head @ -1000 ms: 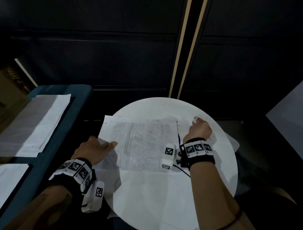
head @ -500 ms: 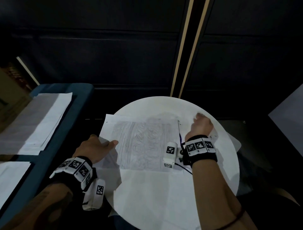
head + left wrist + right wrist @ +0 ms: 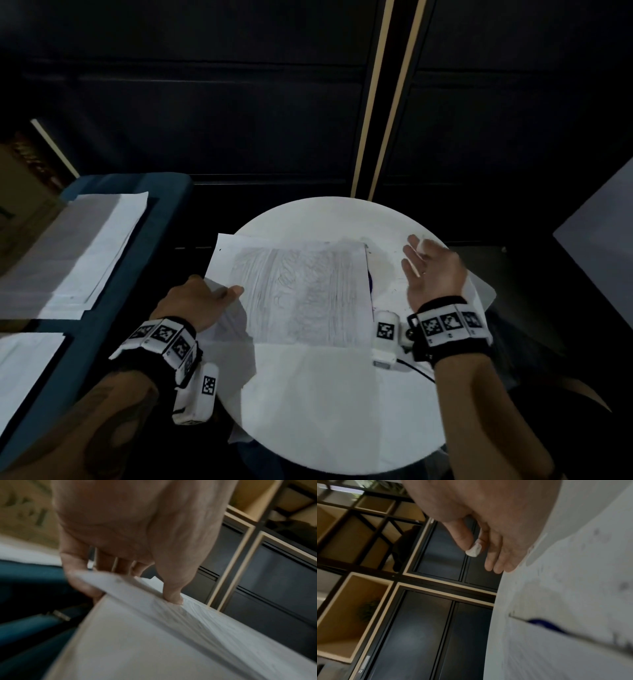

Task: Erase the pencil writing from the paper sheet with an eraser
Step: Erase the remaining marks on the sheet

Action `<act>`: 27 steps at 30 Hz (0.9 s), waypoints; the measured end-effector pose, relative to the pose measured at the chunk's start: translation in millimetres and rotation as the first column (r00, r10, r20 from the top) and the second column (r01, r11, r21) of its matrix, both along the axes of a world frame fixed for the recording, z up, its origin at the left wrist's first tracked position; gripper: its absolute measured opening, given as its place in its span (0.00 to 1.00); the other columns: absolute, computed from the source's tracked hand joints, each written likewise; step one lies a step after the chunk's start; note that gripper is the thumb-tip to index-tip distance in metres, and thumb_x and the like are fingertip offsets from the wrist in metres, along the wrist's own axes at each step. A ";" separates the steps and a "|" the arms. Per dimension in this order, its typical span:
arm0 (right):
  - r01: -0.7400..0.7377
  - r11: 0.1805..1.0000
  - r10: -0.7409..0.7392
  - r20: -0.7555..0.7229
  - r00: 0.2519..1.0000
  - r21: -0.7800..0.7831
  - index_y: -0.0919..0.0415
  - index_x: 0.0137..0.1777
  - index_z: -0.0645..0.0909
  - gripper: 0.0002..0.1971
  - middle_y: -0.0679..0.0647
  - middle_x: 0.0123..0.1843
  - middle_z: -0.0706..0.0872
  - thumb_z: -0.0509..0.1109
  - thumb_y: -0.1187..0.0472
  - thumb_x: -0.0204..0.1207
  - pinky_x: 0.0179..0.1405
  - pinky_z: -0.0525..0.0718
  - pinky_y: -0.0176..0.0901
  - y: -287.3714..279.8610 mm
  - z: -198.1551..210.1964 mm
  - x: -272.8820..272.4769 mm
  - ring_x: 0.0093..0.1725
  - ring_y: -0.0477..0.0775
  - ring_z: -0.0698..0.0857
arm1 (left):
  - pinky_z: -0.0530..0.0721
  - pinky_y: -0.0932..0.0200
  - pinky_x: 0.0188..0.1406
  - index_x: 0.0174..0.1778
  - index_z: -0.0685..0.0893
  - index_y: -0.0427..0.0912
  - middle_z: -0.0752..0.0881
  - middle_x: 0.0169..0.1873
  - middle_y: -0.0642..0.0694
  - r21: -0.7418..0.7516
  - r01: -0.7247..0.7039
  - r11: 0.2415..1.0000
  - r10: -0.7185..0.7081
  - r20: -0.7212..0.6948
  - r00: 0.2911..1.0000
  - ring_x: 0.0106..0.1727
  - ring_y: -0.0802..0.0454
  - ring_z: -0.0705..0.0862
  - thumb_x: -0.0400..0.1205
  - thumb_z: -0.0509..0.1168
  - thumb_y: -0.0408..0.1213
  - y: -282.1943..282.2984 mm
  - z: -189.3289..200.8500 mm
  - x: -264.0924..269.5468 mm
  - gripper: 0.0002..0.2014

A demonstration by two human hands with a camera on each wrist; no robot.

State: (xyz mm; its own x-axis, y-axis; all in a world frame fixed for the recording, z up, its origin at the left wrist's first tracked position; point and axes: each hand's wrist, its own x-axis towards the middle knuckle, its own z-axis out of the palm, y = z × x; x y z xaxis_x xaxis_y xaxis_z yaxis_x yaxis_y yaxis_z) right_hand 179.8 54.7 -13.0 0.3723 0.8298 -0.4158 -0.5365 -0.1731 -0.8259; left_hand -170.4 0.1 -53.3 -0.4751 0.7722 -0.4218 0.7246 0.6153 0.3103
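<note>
The paper sheet [image 3: 301,291], grey with pencil scribble, lies on the round white table [image 3: 325,411]. My left hand [image 3: 219,294] pinches the sheet's left edge, which stands slightly lifted. In the left wrist view the thumb [image 3: 171,595] presses on top of the sheet [image 3: 154,635] and the other fingers curl beneath it. My right hand [image 3: 421,253] is raised to the right of the sheet, above bare table, with its fingers partly spread. The right wrist view shows a small white eraser [image 3: 473,551] pinched between thumb and forefinger, clear of the sheet [image 3: 556,655].
A dark blue object [image 3: 546,625] pokes out from under the sheet's right edge. Another sheet [image 3: 483,291] overhangs the table's right rim. Stacks of paper [image 3: 85,246] lie on a blue bench at the left. Dark cabinet fronts stand behind the table.
My right hand has left the sheet's top right corner, moving right and lifting, with its fingers spreading. My left hand has stayed on the sheet's left edge.
</note>
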 end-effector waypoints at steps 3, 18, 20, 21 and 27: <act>-0.032 0.999 0.032 0.001 0.999 0.021 0.69 0.69 0.83 0.15 0.56 0.60 0.94 0.67 0.66 0.85 0.65 0.85 0.46 -11.1 8.5 22.8 0.64 0.56 0.91 | 0.85 0.39 0.65 0.78 0.78 0.39 0.83 0.71 0.33 0.019 0.027 0.999 -0.024 -0.148 0.989 0.68 0.31 0.85 0.78 0.64 0.76 -1.7 8.0 7.0 0.46; -0.402 0.913 0.408 0.209 0.889 -0.071 0.64 0.50 0.82 0.02 0.69 0.51 0.93 0.69 0.68 0.84 0.59 0.86 0.56 -75.8 1.9 53.4 0.46 0.62 0.91 | 0.82 0.52 0.48 0.36 0.86 0.45 0.88 0.35 0.43 0.507 -0.276 0.817 0.121 0.318 0.940 0.46 0.37 0.88 0.85 0.75 0.41 -20.1 23.7 25.8 0.12; -0.469 0.880 0.473 0.254 0.844 -0.079 0.66 0.51 0.83 0.01 0.69 0.49 0.93 0.70 0.69 0.83 0.54 0.85 0.56 -81.7 0.0 49.5 0.44 0.62 0.90 | 0.83 0.54 0.45 0.35 0.87 0.45 0.89 0.34 0.44 0.510 -0.363 0.780 0.122 0.445 0.887 0.41 0.40 0.88 0.85 0.75 0.39 -22.6 21.9 34.1 0.12; -0.500 0.863 0.501 0.277 0.820 -0.081 0.66 0.51 0.83 0.01 0.69 0.48 0.93 0.71 0.68 0.83 0.53 0.86 0.55 -84.5 -1.1 47.4 0.44 0.62 0.90 | 0.82 0.57 0.41 0.35 0.87 0.44 0.88 0.33 0.45 0.507 -0.399 0.764 0.127 0.489 0.863 0.38 0.42 0.86 0.85 0.75 0.38 -24.6 22.7 39.0 0.12; -0.556 0.828 0.546 0.333 0.768 -0.076 0.69 0.52 0.83 0.04 0.68 0.49 0.93 0.71 0.67 0.84 0.50 0.85 0.52 -92.3 -8.1 41.0 0.44 0.61 0.89 | 0.80 0.56 0.39 0.37 0.86 0.38 0.87 0.32 0.40 0.465 -0.536 0.704 0.194 0.601 0.775 0.35 0.44 0.83 0.87 0.72 0.37 -39.5 17.8 49.3 0.12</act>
State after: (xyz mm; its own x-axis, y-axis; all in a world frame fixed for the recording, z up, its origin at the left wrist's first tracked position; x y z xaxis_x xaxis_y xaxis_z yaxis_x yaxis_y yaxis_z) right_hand 220.8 -37.6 -21.2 -0.0433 0.9432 -0.3295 -0.0539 -0.3315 -0.9419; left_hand -121.2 -39.4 -35.5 -0.6419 0.7401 -0.2007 0.1283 0.3618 0.9234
